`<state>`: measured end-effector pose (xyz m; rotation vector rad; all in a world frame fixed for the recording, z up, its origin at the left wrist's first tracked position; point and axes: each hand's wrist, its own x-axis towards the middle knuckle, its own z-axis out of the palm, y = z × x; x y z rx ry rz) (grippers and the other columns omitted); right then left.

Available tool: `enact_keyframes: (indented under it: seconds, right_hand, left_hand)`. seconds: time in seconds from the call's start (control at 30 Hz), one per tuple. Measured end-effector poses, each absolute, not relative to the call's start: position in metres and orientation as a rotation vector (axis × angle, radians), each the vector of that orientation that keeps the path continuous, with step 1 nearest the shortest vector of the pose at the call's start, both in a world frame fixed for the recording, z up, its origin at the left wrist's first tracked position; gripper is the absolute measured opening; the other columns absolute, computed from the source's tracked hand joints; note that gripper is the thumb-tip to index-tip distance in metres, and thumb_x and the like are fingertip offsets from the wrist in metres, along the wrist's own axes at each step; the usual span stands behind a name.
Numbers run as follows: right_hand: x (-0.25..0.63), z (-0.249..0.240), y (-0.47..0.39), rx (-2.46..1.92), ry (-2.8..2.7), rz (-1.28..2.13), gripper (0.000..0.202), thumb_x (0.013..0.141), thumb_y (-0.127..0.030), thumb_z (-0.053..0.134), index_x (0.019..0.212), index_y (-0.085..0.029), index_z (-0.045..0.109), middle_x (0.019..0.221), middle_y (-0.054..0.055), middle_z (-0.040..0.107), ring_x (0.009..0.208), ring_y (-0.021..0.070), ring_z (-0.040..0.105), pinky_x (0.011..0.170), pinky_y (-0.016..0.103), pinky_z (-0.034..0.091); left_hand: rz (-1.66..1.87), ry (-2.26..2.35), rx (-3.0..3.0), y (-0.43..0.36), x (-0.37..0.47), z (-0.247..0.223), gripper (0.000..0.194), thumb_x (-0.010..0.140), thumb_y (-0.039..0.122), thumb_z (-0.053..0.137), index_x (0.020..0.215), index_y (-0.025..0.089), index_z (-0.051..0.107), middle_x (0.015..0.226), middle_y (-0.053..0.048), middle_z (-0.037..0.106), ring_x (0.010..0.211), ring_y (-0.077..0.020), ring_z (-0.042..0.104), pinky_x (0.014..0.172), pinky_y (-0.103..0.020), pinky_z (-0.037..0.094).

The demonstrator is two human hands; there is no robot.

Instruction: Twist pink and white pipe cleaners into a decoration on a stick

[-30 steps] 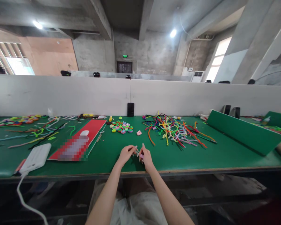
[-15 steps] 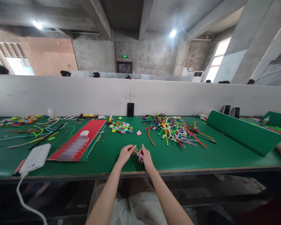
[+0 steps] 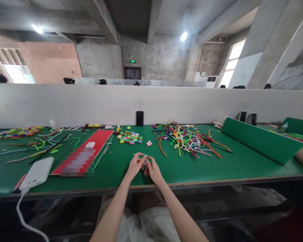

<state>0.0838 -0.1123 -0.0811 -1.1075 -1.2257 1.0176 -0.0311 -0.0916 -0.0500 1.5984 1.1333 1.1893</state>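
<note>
Over the near part of the green table, my left hand [image 3: 135, 167] and my right hand [image 3: 154, 170] meet at the fingertips, both closed in a pinch. Between them is a small pale pink piece of pipe cleaner [image 3: 145, 162], mostly covered by the fingers of my right hand. A thin pale tip [image 3: 134, 154] sticks out by my left fingers; its kind is too small to tell. Just beyond my hands lies a small pink twisted piece [image 3: 148, 143]. Behind it to the left is a cluster of colourful small fuzzy pieces [image 3: 130, 137].
A tangled pile of pipe cleaners [image 3: 184, 137] lies right of centre. To the left are a red board [image 3: 101, 137] and a white power bank [image 3: 37, 173] with a cable. A black phone [image 3: 139, 118] leans on the white partition [image 3: 103, 104]. A green panel [image 3: 260, 141] stands at right.
My hands have come together and the fingertips now touch. The pink piece in my right hand has moved left toward my left hand and is more hidden.
</note>
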Motion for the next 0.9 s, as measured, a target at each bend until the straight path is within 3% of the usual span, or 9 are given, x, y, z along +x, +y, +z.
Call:
enact_keyframes:
  seconds: [0.2,0.6,0.9]
  right_hand:
    - [0.0811,-0.077,-0.116,-1.103,-1.264,1.024,0.037,0.081,-0.043,0.039,0.11,-0.019,0.041,0.039,-0.009,0.044,0.03,0.0109,0.041,0.031,0.019,0.031]
    - [0.0838,-0.0769,-0.1126,-1.112,-1.196,1.049,0.031,0.079,-0.042,0.041,0.101,-0.02,0.039,0.046,-0.009,0.046,0.032,0.0097,0.043,0.03,0.018,0.033]
    - [0.0842,-0.0789,-0.111,-1.213,-1.259,0.975,0.029,0.078,-0.045,0.043,0.063,-0.02,0.043,0.046,-0.005,0.049,0.034,0.0099,0.046,0.034,0.02,0.036]
  left_hand:
    - [1.134,1.065,1.612,-0.091,-0.0321,-0.0487,0.035,0.072,0.044,0.053,0.093,0.017,0.056,0.044,0.007,0.047,0.038,-0.0088,0.044,0.039,-0.019,0.035]
    - [1.187,1.076,1.593,-0.0868,-0.0284,-0.0546,0.031,0.071,0.042,0.054,0.09,0.017,0.055,0.048,0.006,0.05,0.035,-0.007,0.043,0.037,-0.018,0.033]
    - [1.211,1.038,1.556,-0.0875,-0.0298,-0.0549,0.03,0.074,0.036,0.051,0.096,0.017,0.051,0.055,0.005,0.052,0.039,-0.0054,0.041,0.04,-0.017,0.033]
